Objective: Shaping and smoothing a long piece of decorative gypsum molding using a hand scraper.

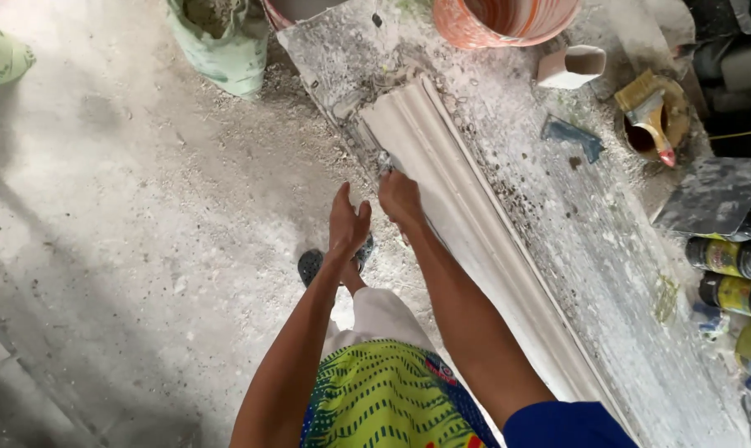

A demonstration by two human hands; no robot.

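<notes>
A long white plaster moulding (466, 207) with ridged curves lies on a dusty workbench (574, 224), running from upper middle to lower right. My right hand (398, 197) is closed on a small metal tool at the moulding's near edge, close to its far end. Beside it, just off the bench edge, my left hand (347, 222) hangs with fingers loosely apart and holds nothing. Below my hands I see my foot in a dark sandal (313, 264) on the floor.
An orange-patterned bucket (500, 21), a white cup (571, 66), a brush on a tin (653, 116), a blue scraper (573, 137) and several cans (732, 274) crowd the bench's far and right sides. A green sack (222, 41) stands on the dusty concrete floor (126, 207).
</notes>
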